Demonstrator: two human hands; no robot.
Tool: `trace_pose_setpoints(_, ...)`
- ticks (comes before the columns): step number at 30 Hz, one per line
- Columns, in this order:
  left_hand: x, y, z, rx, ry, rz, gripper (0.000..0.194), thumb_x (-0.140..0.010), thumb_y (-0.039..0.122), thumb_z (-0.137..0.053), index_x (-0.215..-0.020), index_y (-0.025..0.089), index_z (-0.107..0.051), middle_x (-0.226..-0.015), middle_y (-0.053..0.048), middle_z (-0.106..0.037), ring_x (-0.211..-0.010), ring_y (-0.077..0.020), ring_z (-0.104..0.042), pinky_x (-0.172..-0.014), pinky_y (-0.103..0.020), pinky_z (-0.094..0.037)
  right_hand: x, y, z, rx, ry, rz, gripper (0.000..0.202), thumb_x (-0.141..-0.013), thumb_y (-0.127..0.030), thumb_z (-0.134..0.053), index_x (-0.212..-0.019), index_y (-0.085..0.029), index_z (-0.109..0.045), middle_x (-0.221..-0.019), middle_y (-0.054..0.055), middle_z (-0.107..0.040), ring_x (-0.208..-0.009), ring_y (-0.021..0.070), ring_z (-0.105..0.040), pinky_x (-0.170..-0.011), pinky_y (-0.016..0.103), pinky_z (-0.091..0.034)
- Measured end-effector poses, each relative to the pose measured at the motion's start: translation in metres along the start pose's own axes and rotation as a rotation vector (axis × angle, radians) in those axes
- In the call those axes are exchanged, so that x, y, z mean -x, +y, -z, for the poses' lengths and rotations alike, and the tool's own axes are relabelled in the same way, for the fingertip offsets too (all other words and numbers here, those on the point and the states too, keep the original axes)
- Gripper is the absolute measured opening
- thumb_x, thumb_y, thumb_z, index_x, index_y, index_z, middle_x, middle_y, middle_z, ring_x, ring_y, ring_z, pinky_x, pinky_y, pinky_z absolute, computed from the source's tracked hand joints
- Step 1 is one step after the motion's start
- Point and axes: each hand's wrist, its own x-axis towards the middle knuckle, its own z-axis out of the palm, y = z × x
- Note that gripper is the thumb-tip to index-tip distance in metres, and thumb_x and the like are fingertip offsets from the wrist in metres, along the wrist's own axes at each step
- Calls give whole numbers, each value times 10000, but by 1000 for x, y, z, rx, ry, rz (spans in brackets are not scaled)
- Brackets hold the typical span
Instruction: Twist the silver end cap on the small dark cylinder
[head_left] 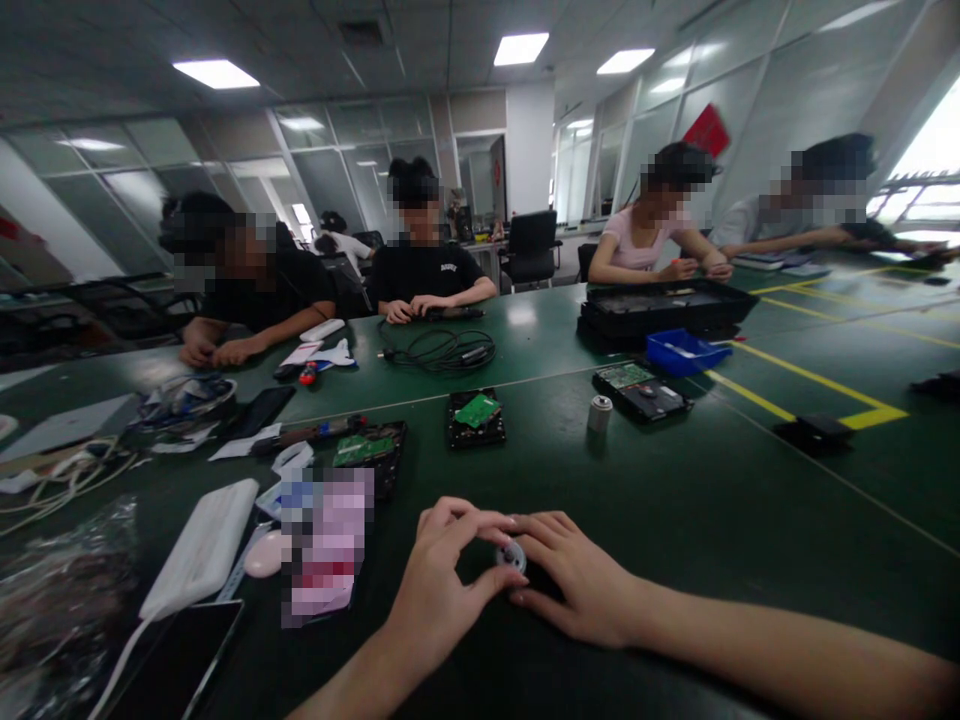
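Note:
My left hand [442, 590] and my right hand [577, 580] meet at the near edge of the green table [675, 500]. Between their fingertips sits a small round metal part [511, 555] with a dark centre; both hands pinch it. A dark object lies under my right palm, mostly hidden. Beyond my hands lie a hard drive with a green circuit board [475, 415], a second one [371, 452] to its left, and a small grey cylinder [599, 412].
A white power bank [206, 545], a dark phone [184, 660] and a plastic bag [52, 600] lie at the near left. A black cable coil [442, 350], a blue bin [686, 352] and black trays [664, 308] sit farther off. Several people sit along the far side.

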Motion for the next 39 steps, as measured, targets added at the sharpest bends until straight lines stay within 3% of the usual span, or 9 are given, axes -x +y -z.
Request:
trace_pose_setpoints(10,1,3,0,-23,-2,-85,395,-731,165,-814,-1057,292,-631,-927,17,-710,-948,-234,-576,-828,-401,-444,1,3,-3,70,1,34,424,-922,-410,-552,-1275,-175,-526,-1317,146,-550,-1238,284,-478,-1034,461,-349)
trace_pose_setpoints(18,3,-1,-5,-76,24,-155,286,-788,211,-761,-1043,256,-639,-1000,-27,-693,-1006,-242,-585,-862,-404,-473,0,10,-6,83,19,74,423,-940,-395,-519,-1283,-147,-512,-1339,162,-537,-1255,292,-465,-1030,479,-353)
trace_pose_setpoints(24,0,1,0,-127,-14,-209,182,-816,223,-738,-983,255,-675,-1006,6,-703,-992,-211,-604,-899,-378,-466,0,13,-8,130,36,70,437,-937,-427,-528,-1244,-117,-544,-1340,176,-541,-1253,301,-480,-1037,479,-356)
trace_pose_setpoints(29,-1,2,4,-149,-65,-150,158,-859,201,-692,-999,272,-672,-1003,19,-703,-985,-201,-625,-891,-375,-478,1,16,-13,128,77,92,439,-925,-438,-546,-1252,-146,-545,-1325,136,-558,-1229,289,-502,-1020,478,-369)
trace_pose_setpoints(39,5,-6,-9,26,26,-39,183,-835,147,-706,-971,208,-599,-914,-15,-693,-872,-191,-695,-813,-344,-561,1,15,-11,148,83,104,466,-921,-420,-559,-1269,-111,-535,-1301,148,-571,-1210,287,-516,-1014,470,-379)
